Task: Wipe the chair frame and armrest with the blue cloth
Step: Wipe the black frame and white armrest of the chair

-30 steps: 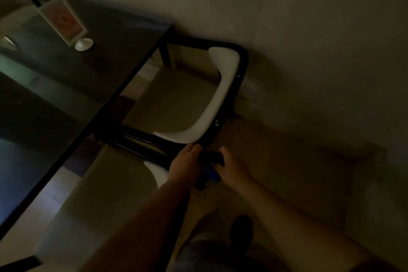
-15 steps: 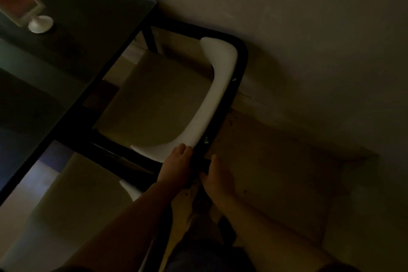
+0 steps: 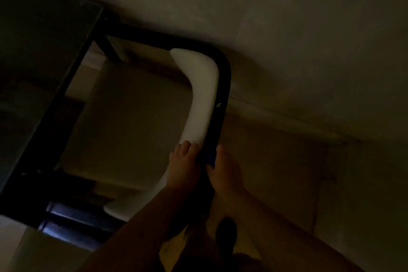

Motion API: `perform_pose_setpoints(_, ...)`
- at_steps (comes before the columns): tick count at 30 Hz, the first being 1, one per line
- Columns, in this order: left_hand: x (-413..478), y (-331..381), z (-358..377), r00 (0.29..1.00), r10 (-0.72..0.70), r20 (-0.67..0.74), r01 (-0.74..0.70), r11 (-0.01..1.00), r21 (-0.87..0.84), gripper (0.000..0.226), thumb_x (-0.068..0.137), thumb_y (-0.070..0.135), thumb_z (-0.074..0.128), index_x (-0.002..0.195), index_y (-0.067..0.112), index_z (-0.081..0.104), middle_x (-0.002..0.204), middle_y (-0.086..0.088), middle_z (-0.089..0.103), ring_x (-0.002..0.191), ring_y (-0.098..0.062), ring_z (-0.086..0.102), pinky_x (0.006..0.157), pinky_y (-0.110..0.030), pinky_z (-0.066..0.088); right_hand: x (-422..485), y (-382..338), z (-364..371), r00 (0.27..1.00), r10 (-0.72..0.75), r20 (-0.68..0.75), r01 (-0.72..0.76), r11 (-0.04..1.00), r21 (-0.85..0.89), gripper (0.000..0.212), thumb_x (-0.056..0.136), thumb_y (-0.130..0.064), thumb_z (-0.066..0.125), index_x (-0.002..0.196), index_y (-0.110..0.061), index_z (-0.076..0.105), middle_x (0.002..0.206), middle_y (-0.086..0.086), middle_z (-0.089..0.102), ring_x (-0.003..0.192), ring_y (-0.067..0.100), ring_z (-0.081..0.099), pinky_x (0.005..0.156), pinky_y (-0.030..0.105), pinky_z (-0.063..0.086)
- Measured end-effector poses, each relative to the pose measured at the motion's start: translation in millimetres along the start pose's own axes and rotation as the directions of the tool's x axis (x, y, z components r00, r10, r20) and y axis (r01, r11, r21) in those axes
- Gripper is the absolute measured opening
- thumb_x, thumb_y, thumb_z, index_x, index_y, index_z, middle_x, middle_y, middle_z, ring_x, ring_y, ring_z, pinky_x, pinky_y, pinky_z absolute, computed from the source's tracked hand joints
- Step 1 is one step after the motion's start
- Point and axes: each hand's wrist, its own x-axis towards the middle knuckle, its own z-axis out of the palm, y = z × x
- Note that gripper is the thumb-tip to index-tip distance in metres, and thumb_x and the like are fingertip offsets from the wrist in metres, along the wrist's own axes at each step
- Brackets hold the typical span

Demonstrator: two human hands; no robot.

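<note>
The room is dim. A chair with a black tube frame (image 3: 223,86) and a white curved armrest (image 3: 201,95) stands against the wall, its beige seat (image 3: 132,121) below. My left hand (image 3: 184,165) rests on the armrest's near end, fingers over its edge. My right hand (image 3: 225,172) presses the blue cloth (image 3: 211,157) against the black frame; only a small strip of the cloth shows between the two hands.
A dark glass-topped table (image 3: 39,55) with a black edge runs along the left. The wall (image 3: 309,28) is close behind the chair, with tiled floor (image 3: 287,172) to the right. My shoe (image 3: 226,234) shows near the bottom.
Both hands have slid up along the frame from the lower corner toward the armrest's middle. The cloth, clearly bunched a second ago, is now mostly hidden under the right hand.
</note>
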Motion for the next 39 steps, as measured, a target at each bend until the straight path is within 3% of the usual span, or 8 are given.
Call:
perform_pose_setpoints(9,143.7,24.9,-6.2,0.967,0.244,-0.072,-0.241,0.969,0.051,0.019,0.083,0.016,0.060,0.098,0.006,0.056,0.097,-0.016,0.055,0.086,-0.033,0.049,0.069,-0.036,0.032,104.9,-20.4,-49.7,0.949,0.064,-0.310,0.003,0.978,0.210,0.046,0.089,-0.022,0.060,0.128,-0.010,0.039,0.119,0.014,0.060,0.105,0.034,0.061,0.084,0.045,0.051)
perform_pose_setpoints(12,194.8,35.5,-6.2,0.949,0.288,-0.128,-0.283,0.958,0.052,0.018,0.083,0.017,0.061,0.095,0.006,0.054,0.094,-0.016,0.056,0.083,-0.033,0.048,0.069,-0.034,0.029,149.2,-30.5,-73.9,0.917,0.062,-0.394,0.018,0.980,0.197,0.045,0.088,-0.019,0.060,0.126,-0.008,0.038,0.111,0.014,0.064,0.096,0.034,0.063,0.070,0.040,0.049)
perform_pose_setpoints(15,243.3,43.4,-11.4,0.941,0.289,-0.174,-0.285,0.957,0.049,0.017,0.084,0.019,0.060,0.094,0.006,0.055,0.094,-0.018,0.057,0.083,-0.035,0.050,0.067,-0.034,0.029,191.8,-42.8,-97.4,0.892,0.075,-0.446,-0.005,0.988,0.156,0.050,0.089,-0.021,0.059,0.131,-0.006,0.037,0.116,0.015,0.064,0.102,0.038,0.062,0.073,0.041,0.046)
perform_pose_setpoints(21,324.2,53.1,-18.8,0.919,0.276,-0.281,-0.291,0.957,-0.012,0.025,0.087,0.017,0.053,0.110,0.007,0.057,0.108,-0.019,0.060,0.098,-0.039,0.053,0.076,-0.043,0.041,268.8,-68.1,-128.4,0.887,0.062,-0.457,0.000,0.991,0.134,0.046,0.095,-0.025,0.049,0.136,-0.008,0.036,0.126,0.017,0.061,0.110,0.038,0.060,0.087,0.047,0.049)
perform_pose_setpoints(26,347.6,52.8,-14.5,0.915,0.256,-0.312,-0.270,0.963,-0.001,0.024,0.089,0.023,0.051,0.109,0.011,0.058,0.105,-0.016,0.063,0.096,-0.036,0.058,0.077,-0.044,0.048,295.9,-72.4,-128.3,0.884,0.056,-0.464,0.019,0.988,0.155,0.039,0.099,-0.032,0.038,0.133,-0.013,0.038,0.126,0.017,0.061,0.112,0.037,0.059,0.092,0.045,0.045)
perform_pose_setpoints(33,315.7,45.8,-28.6,0.949,0.211,-0.234,-0.260,0.944,-0.202,0.016,0.089,0.011,0.054,0.101,0.005,0.062,0.100,-0.020,0.062,0.093,-0.036,0.057,0.075,-0.043,0.049,258.8,-68.5,-130.9,0.928,-0.088,-0.361,0.108,0.994,0.033,0.035,0.095,-0.033,0.048,0.126,-0.018,0.049,0.118,0.013,0.065,0.105,0.038,0.061,0.081,0.041,0.047)
perform_pose_setpoints(36,283.1,41.3,-29.8,0.945,0.231,-0.230,-0.272,0.948,-0.163,0.008,0.088,0.008,0.056,0.088,0.002,0.060,0.091,-0.020,0.060,0.083,-0.035,0.055,0.070,-0.046,0.048,228.5,-59.6,-118.9,0.923,-0.139,-0.360,0.137,0.990,-0.030,0.042,0.095,-0.030,0.049,0.134,-0.015,0.042,0.120,0.015,0.063,0.107,0.039,0.060,0.081,0.041,0.046)
perform_pose_setpoints(39,248.6,44.2,-21.4,0.959,0.202,-0.201,-0.241,0.950,-0.199,0.009,0.089,0.008,0.055,0.092,0.002,0.061,0.093,-0.016,0.058,0.085,-0.029,0.054,0.075,-0.044,0.050,201.1,-46.6,-107.0,0.933,-0.122,-0.338,0.113,0.993,-0.045,0.048,0.095,-0.032,0.048,0.138,-0.015,0.036,0.112,0.013,0.065,0.099,0.036,0.063,0.073,0.039,0.045)
